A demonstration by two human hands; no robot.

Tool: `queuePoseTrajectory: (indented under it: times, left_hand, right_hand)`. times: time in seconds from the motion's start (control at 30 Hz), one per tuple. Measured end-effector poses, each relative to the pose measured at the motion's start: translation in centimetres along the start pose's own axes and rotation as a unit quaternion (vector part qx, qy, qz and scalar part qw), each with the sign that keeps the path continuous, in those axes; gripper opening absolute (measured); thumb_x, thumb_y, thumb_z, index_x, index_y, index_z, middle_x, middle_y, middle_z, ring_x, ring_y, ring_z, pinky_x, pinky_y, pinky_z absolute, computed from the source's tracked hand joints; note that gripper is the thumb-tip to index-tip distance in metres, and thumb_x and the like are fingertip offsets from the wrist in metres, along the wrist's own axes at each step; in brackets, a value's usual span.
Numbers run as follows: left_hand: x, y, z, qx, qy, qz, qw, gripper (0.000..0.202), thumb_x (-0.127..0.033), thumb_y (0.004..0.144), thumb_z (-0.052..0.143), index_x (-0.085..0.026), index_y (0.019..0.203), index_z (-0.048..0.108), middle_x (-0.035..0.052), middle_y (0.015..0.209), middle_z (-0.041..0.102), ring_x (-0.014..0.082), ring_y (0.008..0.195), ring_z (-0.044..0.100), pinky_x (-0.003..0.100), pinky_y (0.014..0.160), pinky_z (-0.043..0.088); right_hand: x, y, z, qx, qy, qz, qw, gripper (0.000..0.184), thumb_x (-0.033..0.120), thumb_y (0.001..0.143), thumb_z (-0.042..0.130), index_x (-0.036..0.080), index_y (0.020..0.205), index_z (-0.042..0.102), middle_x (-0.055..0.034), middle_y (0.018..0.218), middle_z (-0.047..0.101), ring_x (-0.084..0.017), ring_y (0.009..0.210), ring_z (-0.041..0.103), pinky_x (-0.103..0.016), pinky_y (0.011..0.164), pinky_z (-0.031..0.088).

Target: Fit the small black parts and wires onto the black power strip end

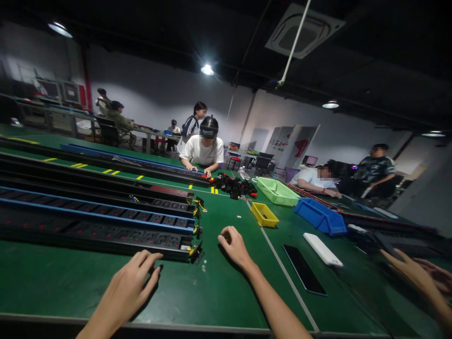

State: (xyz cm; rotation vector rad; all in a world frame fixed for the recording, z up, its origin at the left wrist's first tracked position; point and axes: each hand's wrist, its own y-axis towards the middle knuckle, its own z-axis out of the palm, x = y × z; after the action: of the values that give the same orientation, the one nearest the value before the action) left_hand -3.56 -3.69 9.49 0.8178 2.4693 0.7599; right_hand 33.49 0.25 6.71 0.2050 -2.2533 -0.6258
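Note:
My left hand lies flat on the green table, fingers stretched out, holding nothing, just in front of the nearest long black power strip. My right hand rests on the mat with fingers curled in; I cannot make out anything in it. It is to the right of the strip's wired end. Small white bits lie between my hands.
More long power strips lie at left. A yellow bin, green tray, blue bin, black phone and white bar lie to the right. Another person's hands are at right. A person works opposite.

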Motion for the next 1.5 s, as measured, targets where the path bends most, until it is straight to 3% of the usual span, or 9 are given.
queuePoseTrajectory:
  times: [0.1,0.23,0.37,0.47,0.63,0.73,1.07,1.33,1.5]
  left_hand:
    - [-0.2,-0.1,-0.3,-0.01,0.01,0.003,1.0,0.032,-0.04,0.102,0.047,-0.024,0.116,0.071,0.0051,0.099,0.072,0.0205,0.086,0.073,0.027,0.073,0.056]
    - [-0.3,-0.3,-0.4,-0.005,0.013,-0.004,1.0,0.034,-0.041,0.102,0.045,-0.024,0.116,0.071,0.0063,0.101,0.073,0.0209,0.088,0.072,0.028,0.075,0.056]
    - [-0.4,-0.2,-0.4,-0.002,0.014,-0.015,1.0,0.036,-0.043,0.102,0.045,-0.023,0.117,0.071,0.007,0.102,0.073,0.0216,0.088,0.073,0.029,0.075,0.057]
    - [-0.3,-0.3,-0.2,-0.007,0.011,-0.022,1.0,0.037,-0.044,0.101,0.046,-0.023,0.116,0.072,0.0069,0.101,0.073,0.0216,0.088,0.073,0.029,0.074,0.057]
    - [-0.1,-0.4,0.3,-0.018,0.019,-0.015,1.0,0.037,-0.043,0.101,0.045,-0.022,0.116,0.072,0.0068,0.099,0.073,0.0226,0.087,0.073,0.03,0.071,0.056]
    - [0.0,-0.4,0.4,-0.025,0.029,-0.007,0.999,0.037,-0.043,0.101,0.044,-0.022,0.116,0.072,0.0071,0.099,0.073,0.0233,0.087,0.073,0.031,0.073,0.057]
    - [0.9,-0.6,1.0,-0.035,0.036,0.0,0.999,0.037,-0.045,0.1,0.045,-0.024,0.116,0.072,0.0063,0.098,0.073,0.022,0.082,0.074,0.029,0.066,0.057]
    - [0.4,-0.5,0.6,-0.013,0.026,-0.021,0.999,0.038,-0.044,0.1,0.045,-0.023,0.116,0.072,0.0074,0.099,0.074,0.0224,0.085,0.074,0.029,0.069,0.058]
    - [-0.1,-0.4,0.1,-0.008,0.034,-0.022,0.999,0.038,-0.042,0.101,0.043,-0.021,0.116,0.072,0.0079,0.099,0.073,0.0233,0.085,0.073,0.03,0.07,0.056]
  right_hand:
    - [-0.3,0.2,0.1,-0.013,-0.032,0.015,0.999,0.029,0.04,0.095,0.052,0.023,0.072,0.049,0.0017,0.074,0.052,-0.016,0.069,0.049,-0.028,0.066,0.037]
    - [-1.2,0.2,0.1,0.001,-0.048,0.037,0.998,0.032,0.037,0.093,0.05,0.024,0.065,0.04,0.0032,0.067,0.046,-0.015,0.065,0.044,-0.028,0.063,0.03]
    - [-0.4,0.2,-0.1,0.023,-0.02,0.045,0.999,0.026,0.037,0.091,0.056,0.023,0.071,0.049,0.0031,0.069,0.049,-0.015,0.067,0.046,-0.028,0.064,0.032]
    - [1.3,0.2,0.2,0.056,0.049,0.037,0.997,0.011,0.031,0.087,0.06,0.021,0.092,0.063,0.0025,0.078,0.054,-0.015,0.071,0.049,-0.027,0.067,0.038]
    - [4.4,-0.1,1.7,0.129,0.156,0.036,0.979,0.036,0.025,0.083,0.064,0.022,0.118,0.066,0.0005,0.094,0.06,-0.013,0.072,0.052,-0.025,0.067,0.043]
    - [5.1,-0.2,2.4,0.149,0.154,0.031,0.976,0.038,0.023,0.081,0.066,0.022,0.119,0.067,0.0014,0.093,0.06,-0.012,0.069,0.051,-0.025,0.066,0.042]
    - [4.7,0.3,2.5,0.132,0.167,0.06,0.975,0.03,0.023,0.083,0.065,0.02,0.113,0.067,0.0042,0.079,0.059,-0.012,0.067,0.05,-0.024,0.064,0.041]
    - [4.7,-0.1,2.7,0.174,0.177,0.028,0.968,0.044,0.017,0.081,0.065,0.023,0.124,0.069,-0.0017,0.103,0.067,-0.013,0.079,0.058,-0.026,0.073,0.047]
    - [4.2,-0.2,2.8,0.164,0.175,0.04,0.97,0.042,0.018,0.082,0.064,0.022,0.123,0.069,-0.001,0.099,0.065,-0.012,0.074,0.055,-0.025,0.07,0.046]
